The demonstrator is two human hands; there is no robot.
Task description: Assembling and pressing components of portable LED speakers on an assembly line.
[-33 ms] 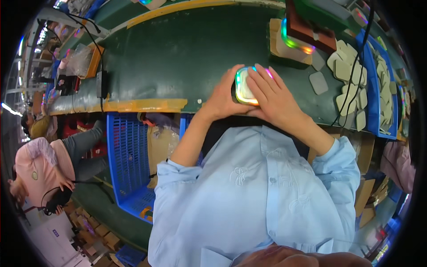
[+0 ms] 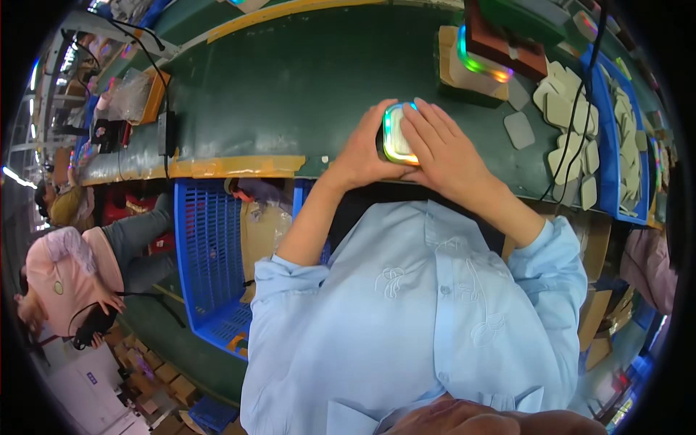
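Near the bench's front edge I hold a rounded-square box (image 2: 396, 142) with a pale ribbed face and a rim glowing in several colours. My left hand (image 2: 359, 151) is wrapped round its left side, the thumb along the near edge. Over its right part lies my right hand (image 2: 448, 156), fingers together and pressed across the face, hiding much of it. The box's underside is out of sight. Farther right, a similar glowing box (image 2: 464, 72) stands under a brown block (image 2: 500, 47). A loose pale rounded-square pad (image 2: 519, 130) lies right of my hands.
Pale pads are heaped (image 2: 562, 101) on the green bench (image 2: 290, 80), with more in a blue tray (image 2: 612, 174) beyond black cables. A blue crate (image 2: 210, 254) sits below the taped front edge. At left, a person in pink (image 2: 72, 268) holds something black.
Both hands and the glowing box have shifted very slightly toward the far side. My right fingers now cover the box's top right corner more. The grip stays the same.
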